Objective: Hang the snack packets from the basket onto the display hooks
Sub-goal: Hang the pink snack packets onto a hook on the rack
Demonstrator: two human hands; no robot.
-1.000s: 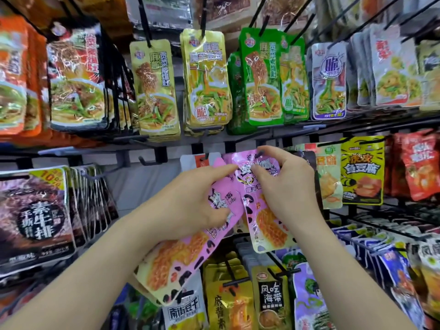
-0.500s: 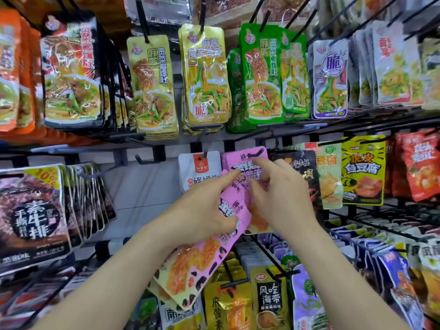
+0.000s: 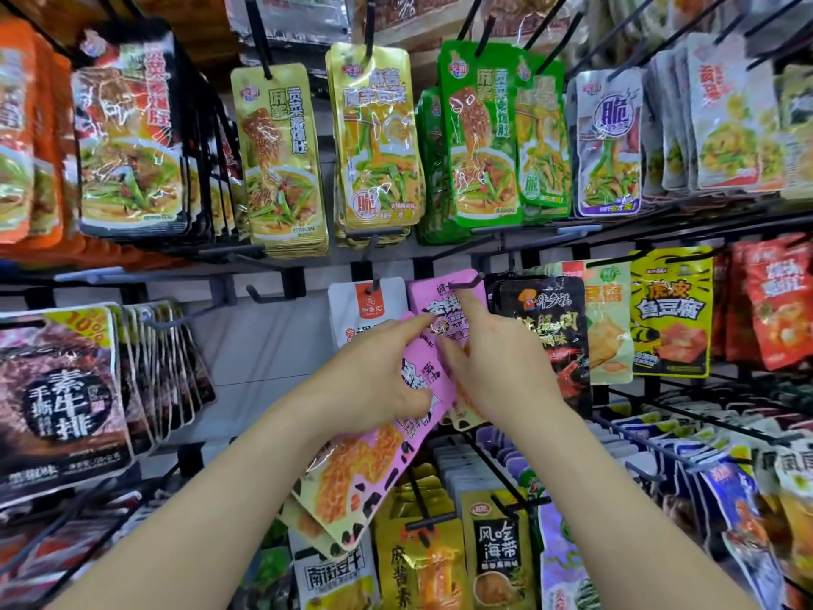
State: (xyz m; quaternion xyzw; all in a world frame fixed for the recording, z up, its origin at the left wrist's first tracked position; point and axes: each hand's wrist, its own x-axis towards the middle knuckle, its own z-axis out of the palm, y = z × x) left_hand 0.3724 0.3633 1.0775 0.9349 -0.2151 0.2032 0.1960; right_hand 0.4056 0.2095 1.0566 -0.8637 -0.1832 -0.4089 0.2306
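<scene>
Head view: against the frame of a second before, when a pink packet was held tilted in both hands below the rail, the hung pink packet point(image 3: 430, 298) was found threaded on the black hook point(image 3: 470, 280). It hung upright there, between a white packet point(image 3: 367, 306) and a black packet point(image 3: 545, 319). The right hand point(image 3: 501, 372), earlier wrapped over the packet's top edge, was seen laid over its face. Its index finger point(image 3: 464, 308) was stretched straight up and pressed against the packet just below the hook. Whether the remaining right fingers pinched the packet could not be told, since they were covered by the back of the hand. The left hand point(image 3: 374, 380) had been raised as well. A bundle of pink packets point(image 3: 352, 473) was gripped between its thumb and curled fingers and slanted down to the left, while its index finger was extended to touch the hung pink packet. The lower half of the hung pink packet was covered by both hands, and only a corner of it was shown beneath the right wrist. The number of packets in the bundle could not be counted, as its upper end was hidden under the left hand. Both forearms were cut off by the bottom edge, and the outermost rows of goods by the side edges.
</scene>
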